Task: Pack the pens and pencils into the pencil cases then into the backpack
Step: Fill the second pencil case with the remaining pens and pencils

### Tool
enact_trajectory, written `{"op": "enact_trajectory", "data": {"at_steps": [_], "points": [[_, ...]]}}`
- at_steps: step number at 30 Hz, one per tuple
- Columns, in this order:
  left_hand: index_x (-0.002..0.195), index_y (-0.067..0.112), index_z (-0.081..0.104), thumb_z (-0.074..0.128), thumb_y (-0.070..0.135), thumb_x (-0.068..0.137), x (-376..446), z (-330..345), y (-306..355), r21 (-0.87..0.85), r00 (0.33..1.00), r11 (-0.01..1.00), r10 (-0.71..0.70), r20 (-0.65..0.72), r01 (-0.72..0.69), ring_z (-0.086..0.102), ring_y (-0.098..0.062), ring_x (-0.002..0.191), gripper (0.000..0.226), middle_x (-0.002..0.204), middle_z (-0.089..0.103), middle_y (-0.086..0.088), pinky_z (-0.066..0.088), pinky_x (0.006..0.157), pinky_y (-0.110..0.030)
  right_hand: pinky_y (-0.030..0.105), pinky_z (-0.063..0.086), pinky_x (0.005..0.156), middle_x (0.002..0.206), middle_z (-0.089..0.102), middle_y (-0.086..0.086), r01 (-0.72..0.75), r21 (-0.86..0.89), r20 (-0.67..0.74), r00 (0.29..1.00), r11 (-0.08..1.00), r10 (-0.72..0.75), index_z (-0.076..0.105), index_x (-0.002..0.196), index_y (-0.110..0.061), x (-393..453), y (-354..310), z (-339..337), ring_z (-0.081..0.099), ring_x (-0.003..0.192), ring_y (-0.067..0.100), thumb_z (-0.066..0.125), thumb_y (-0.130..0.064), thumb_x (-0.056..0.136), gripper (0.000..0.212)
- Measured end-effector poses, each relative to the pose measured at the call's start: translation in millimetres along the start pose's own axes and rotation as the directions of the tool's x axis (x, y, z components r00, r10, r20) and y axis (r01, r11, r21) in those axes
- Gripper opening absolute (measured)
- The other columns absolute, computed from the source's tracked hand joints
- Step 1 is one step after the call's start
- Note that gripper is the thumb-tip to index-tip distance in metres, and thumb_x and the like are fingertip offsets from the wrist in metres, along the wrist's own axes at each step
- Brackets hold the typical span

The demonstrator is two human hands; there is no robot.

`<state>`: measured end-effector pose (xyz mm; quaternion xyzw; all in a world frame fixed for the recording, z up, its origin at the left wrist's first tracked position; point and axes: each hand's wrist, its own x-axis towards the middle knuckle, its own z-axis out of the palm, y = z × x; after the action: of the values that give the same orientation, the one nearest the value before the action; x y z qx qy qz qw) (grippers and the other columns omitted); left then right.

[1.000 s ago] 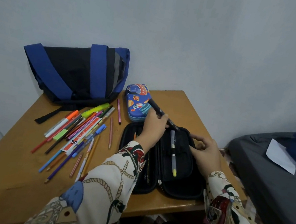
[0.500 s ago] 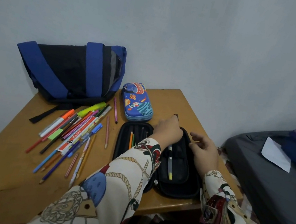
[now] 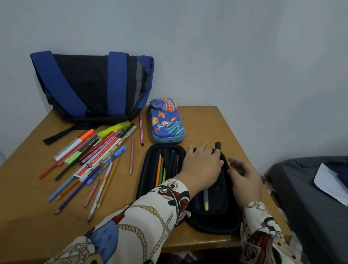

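Head view looks down on a wooden table [image 3: 21,210] with a black pencil case [image 3: 214,219] lying open like a clamshell near the front edge, long axis running away from the person; its shell looks stiff and fabric-covered, rounded at the corners. Left half has a few pencils [image 3: 161,170] tucked in, all lined up lengthwise with tips toward the far side; right half carries a grey pen with a yellow end [image 3: 205,198] pointing back at the person. Left hand [image 3: 201,167] lies across the middle of the case with a black marker [image 3: 218,146] under its fingers, the blunt cap sticking out past the far rim; fingers look curled over it, so it's gripping. Right hand [image 3: 245,178] sits at the case's right rim, fingers loosely bent; can't tell if it actually pinches the edge. Loose pile of pens and pencils [image 3: 95,154] fans out diagonally to the left; a glossy blue space-print case [image 3: 165,120] sits zipped behind, beside a floppy blue-and-black backpack [image 3: 92,85] against the wall.
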<state>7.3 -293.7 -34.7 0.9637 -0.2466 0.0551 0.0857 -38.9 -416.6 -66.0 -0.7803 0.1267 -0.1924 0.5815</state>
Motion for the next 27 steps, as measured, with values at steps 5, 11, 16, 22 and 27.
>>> {"op": "enact_trajectory", "data": {"at_steps": [5, 11, 16, 22, 27], "points": [[0.13, 0.009, 0.054, 0.034, 0.032, 0.103, -7.7, 3.3, 4.7, -0.009, 0.996, 1.0, -0.024, -0.082, 0.023, 0.027, -0.03, 0.141, 0.041, 0.137, 0.051, -0.013, 0.019, 0.114, -0.046, 0.037, 0.054, 0.07, 0.086, 0.068, 0.005, 0.033, -0.018, 0.013, 0.999, 0.999, -0.033, 0.066, 0.086, -0.039, -2.7, -3.6, -1.0, 0.064, 0.079, 0.024, 0.061, -0.002, 0.083, 0.037], [0.123, 0.009, 0.055, 0.036, 0.029, 0.103, -11.6, -0.6, 0.3, -0.205, 0.998, 0.978, -0.054, -0.031, 0.046, 0.041, -0.028, 0.126, 0.034, 0.127, 0.055, -0.01, 0.032, 0.104, -0.043, 0.027, 0.041, 0.065, 0.082, 0.055, 0.011, 0.065, -0.1, 0.083, 0.995, 0.993, -0.057, 0.07, 0.094, -0.032, 4.0, 1.9, 0.5, 0.052, 0.072, 0.02, 0.072, -0.012, 0.082, 0.023], [0.129, 0.009, 0.052, 0.036, 0.021, 0.103, -10.4, -2.6, -6.0, -0.359, 0.995, 0.928, -0.092, 0.035, 0.099, 0.043, -0.028, 0.125, 0.033, 0.13, 0.054, -0.01, 0.033, 0.106, -0.042, 0.021, 0.042, 0.073, 0.096, 0.054, 0.002, 0.06, -0.085, 0.12, 0.992, 0.995, -0.049, 0.073, 0.104, -0.018, 1.5, -2.7, 1.4, 0.052, 0.083, 0.012, 0.074, -0.012, 0.082, 0.023], [0.13, 0.01, 0.052, 0.035, 0.007, 0.099, -14.4, -8.7, -8.7, -0.572, 0.989, 0.807, -0.133, 0.066, 0.147, 0.038, -0.027, 0.129, 0.035, 0.134, 0.05, -0.012, 0.035, 0.108, -0.042, 0.02, 0.04, 0.083, 0.098, 0.045, -0.012, 0.03, -0.066, 0.17, 0.985, 0.997, -0.018, 0.069, 0.109, -0.019, -0.5, -7.2, 2.3, 0.05, 0.089, 0.007, 0.076, -0.014, 0.08, 0.03], [0.133, 0.011, 0.05, 0.035, 0.006, 0.098, -14.3, -8.3, -8.9, -0.609, 0.985, 0.775, -0.155, 0.082, 0.173, 0.038, -0.024, 0.13, 0.038, 0.136, 0.048, -0.01, 0.037, 0.107, -0.039, 0.025, 0.04, 0.086, 0.099, 0.044, -0.011, 0.043, -0.07, 0.182, 0.983, 0.997, -0.03, 0.065, 0.117, -0.018, -1.1, -6.9, 2.1, 0.048, 0.086, 0.0, 0.069, -0.008, 0.083, 0.035]]}}
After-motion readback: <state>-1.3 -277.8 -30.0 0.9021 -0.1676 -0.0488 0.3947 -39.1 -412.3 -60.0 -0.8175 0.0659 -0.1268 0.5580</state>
